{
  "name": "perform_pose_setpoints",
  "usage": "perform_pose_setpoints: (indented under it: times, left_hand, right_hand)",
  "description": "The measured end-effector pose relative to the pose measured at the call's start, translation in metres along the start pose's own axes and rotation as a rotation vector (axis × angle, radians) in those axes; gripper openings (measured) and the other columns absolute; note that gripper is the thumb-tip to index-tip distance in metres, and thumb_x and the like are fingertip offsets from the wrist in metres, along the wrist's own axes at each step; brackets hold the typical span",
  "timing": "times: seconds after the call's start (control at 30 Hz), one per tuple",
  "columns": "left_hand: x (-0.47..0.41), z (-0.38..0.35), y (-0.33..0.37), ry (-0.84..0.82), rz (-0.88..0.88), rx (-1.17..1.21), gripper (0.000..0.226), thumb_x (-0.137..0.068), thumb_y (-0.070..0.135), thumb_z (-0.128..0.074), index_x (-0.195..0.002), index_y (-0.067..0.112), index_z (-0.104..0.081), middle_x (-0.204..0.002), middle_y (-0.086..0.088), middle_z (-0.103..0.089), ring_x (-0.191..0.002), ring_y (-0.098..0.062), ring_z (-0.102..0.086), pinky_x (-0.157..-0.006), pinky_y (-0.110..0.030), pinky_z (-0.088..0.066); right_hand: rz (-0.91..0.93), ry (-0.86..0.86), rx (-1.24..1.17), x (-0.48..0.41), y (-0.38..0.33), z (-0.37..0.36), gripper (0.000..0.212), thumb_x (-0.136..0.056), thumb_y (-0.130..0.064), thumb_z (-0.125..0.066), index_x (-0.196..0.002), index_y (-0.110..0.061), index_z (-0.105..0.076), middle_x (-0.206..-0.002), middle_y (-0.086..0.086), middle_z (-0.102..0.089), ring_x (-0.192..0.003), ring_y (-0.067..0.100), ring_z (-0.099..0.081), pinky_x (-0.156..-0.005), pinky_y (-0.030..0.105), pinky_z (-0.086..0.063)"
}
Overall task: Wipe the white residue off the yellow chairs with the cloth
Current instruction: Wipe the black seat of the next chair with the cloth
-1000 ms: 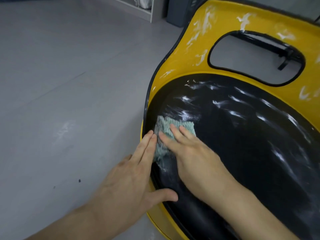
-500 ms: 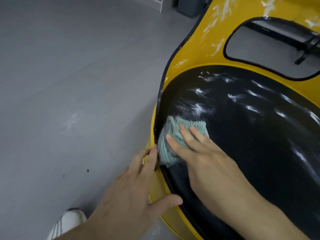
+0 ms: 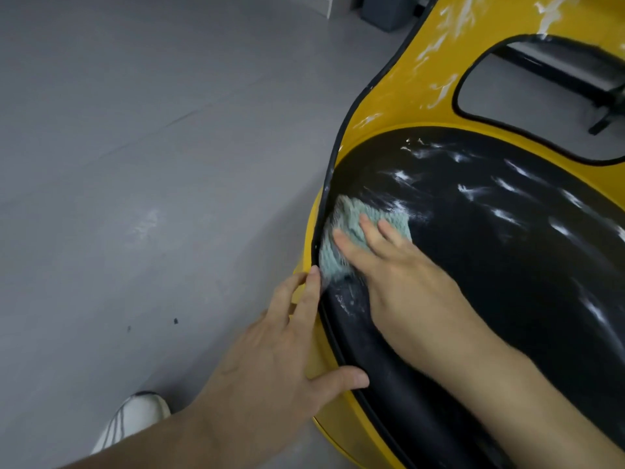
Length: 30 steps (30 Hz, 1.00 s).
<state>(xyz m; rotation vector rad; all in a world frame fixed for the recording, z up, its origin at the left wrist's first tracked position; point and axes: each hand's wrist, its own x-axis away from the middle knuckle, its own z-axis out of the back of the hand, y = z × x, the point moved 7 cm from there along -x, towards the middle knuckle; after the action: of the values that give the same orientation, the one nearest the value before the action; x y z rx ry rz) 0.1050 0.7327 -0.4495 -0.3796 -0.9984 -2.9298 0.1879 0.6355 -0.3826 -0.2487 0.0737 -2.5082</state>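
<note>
Over grey floor (image 3: 135, 164), flat right hand (image 3: 406, 286) wipes teal woven cloth (image 3: 333, 255) across black seat (image 3: 507, 265) of yellow plastic chair (image 3: 422, 79), flat-fingered left hand (image 3: 270, 360) bracing its edge; white streaks (image 3: 473, 191) rightward should come next.

Your right hand (image 3: 402, 279) presses the cloth (image 3: 350, 214) flat on the black seat (image 3: 507, 265), fingers straight, just inside the rim (image 3: 313, 231) of the yellow chair (image 3: 422, 79). Your left hand (image 3: 277, 360) lies on that rim, fingers stretched along the yellow edge and thumb across the black trim (image 3: 333, 350), its fingertips just beside the cloth. White residue (image 3: 402, 176) streaks the seat beyond the cloth and spots the chair's back around the oval opening (image 3: 527, 103). A few smears show on the seat just below the cloth. Grey floor (image 3: 135, 130) fills the left side, with a white shoe (image 3: 132, 421) at the bottom, beside your left forearm.
</note>
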Motion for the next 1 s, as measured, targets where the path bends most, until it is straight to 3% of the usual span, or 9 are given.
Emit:
perform_pose_setpoints:
  times: [0.13,0.27,0.37,0.5,0.67,0.73,0.8,0.93,1.0]
  left_hand:
    - [0.002,-0.001,-0.006,0.021,-0.012,0.008,0.116,-0.057,0.097,-0.026,-0.135,0.047,0.043,-0.154,0.030,0.019,-0.142,-0.004,-0.028,-0.111,-0.023,-0.033]
    - [0.002,0.000,-0.008,0.030,0.008,0.008,0.123,-0.056,0.097,-0.031,-0.145,0.044,0.035,-0.152,0.032,0.020,-0.143,-0.002,-0.025,-0.110,-0.022,-0.032]
    - [0.001,0.002,-0.006,0.027,0.020,0.000,0.123,-0.058,0.096,-0.033,-0.145,0.043,0.035,-0.149,0.033,0.020,-0.139,-0.002,-0.030,-0.104,-0.020,-0.034]
    - [0.000,0.003,-0.009,0.054,0.004,-0.004,0.127,-0.053,0.101,-0.026,-0.151,0.039,0.027,-0.149,0.034,0.012,-0.135,-0.001,-0.034,-0.103,-0.020,-0.037]
    - [0.001,0.004,-0.008,0.062,0.011,0.072,0.126,-0.057,0.094,-0.040,-0.153,0.040,0.020,-0.149,0.036,0.009,-0.136,0.002,-0.031,-0.106,-0.019,-0.035]
    - [0.001,0.005,-0.008,0.074,0.010,0.080,0.127,-0.055,0.095,-0.039,-0.154,0.040,0.018,-0.149,0.035,0.007,-0.136,0.002,-0.032,-0.105,-0.019,-0.035]
    - [0.000,0.004,-0.009,0.080,0.009,0.076,0.128,-0.051,0.097,-0.034,-0.154,0.040,0.017,-0.149,0.035,0.006,-0.135,0.001,-0.033,-0.104,-0.019,-0.036]
    - [0.001,0.003,-0.013,0.083,0.013,0.087,0.129,-0.052,0.097,-0.036,-0.154,0.040,0.017,-0.150,0.034,0.005,-0.137,0.000,-0.033,-0.108,-0.022,-0.037]
    - [0.000,0.005,-0.013,0.086,0.020,0.088,0.127,-0.057,0.093,-0.047,-0.155,0.040,0.015,-0.151,0.033,0.005,-0.139,-0.001,-0.031,-0.109,-0.022,-0.035]
  right_hand:
    - [0.005,0.025,0.078,0.012,0.002,-0.012,0.070,-0.093,-0.011,-0.038,-0.156,-0.037,-0.025,-0.164,0.001,-0.021,-0.151,0.021,-0.018,-0.114,0.029,-0.021]
    - [0.060,0.139,0.100,0.068,0.002,-0.024,0.061,-0.082,-0.025,-0.033,-0.136,-0.028,-0.061,-0.145,0.008,-0.054,-0.132,0.031,-0.051,-0.097,0.050,-0.047]
    - [0.093,0.151,0.163,0.051,-0.002,-0.019,0.060,-0.078,-0.033,-0.038,-0.132,-0.031,-0.064,-0.141,0.007,-0.058,-0.127,0.030,-0.057,-0.094,0.042,-0.043]
    - [0.085,0.044,0.182,0.025,-0.001,-0.029,0.090,-0.053,-0.030,-0.089,-0.138,-0.029,-0.058,-0.146,0.010,-0.052,-0.133,0.034,-0.051,-0.100,0.043,-0.038]
    - [0.181,0.164,0.182,0.061,-0.005,-0.026,0.056,-0.080,-0.028,-0.041,-0.129,-0.033,-0.066,-0.144,0.007,-0.055,-0.131,0.030,-0.053,-0.099,0.045,-0.044]
    - [0.202,0.189,0.198,0.051,-0.006,-0.025,0.058,-0.075,-0.032,-0.060,-0.133,-0.033,-0.063,-0.145,0.007,-0.054,-0.131,0.030,-0.054,-0.098,0.044,-0.046]
    - [0.154,0.122,0.182,0.028,-0.007,-0.028,0.085,-0.059,-0.028,-0.085,-0.139,-0.033,-0.057,-0.149,0.007,-0.049,-0.134,0.030,-0.050,-0.099,0.042,-0.045]
    - [0.105,0.136,0.126,0.024,-0.006,-0.024,0.091,-0.054,-0.018,-0.090,-0.138,-0.030,-0.058,-0.148,0.007,-0.051,-0.135,0.030,-0.050,-0.096,0.042,-0.048]
    - [0.157,0.273,0.159,0.052,-0.008,-0.022,0.065,-0.071,-0.024,-0.076,-0.134,-0.028,-0.063,-0.144,0.007,-0.055,-0.131,0.029,-0.053,-0.095,0.040,-0.046]
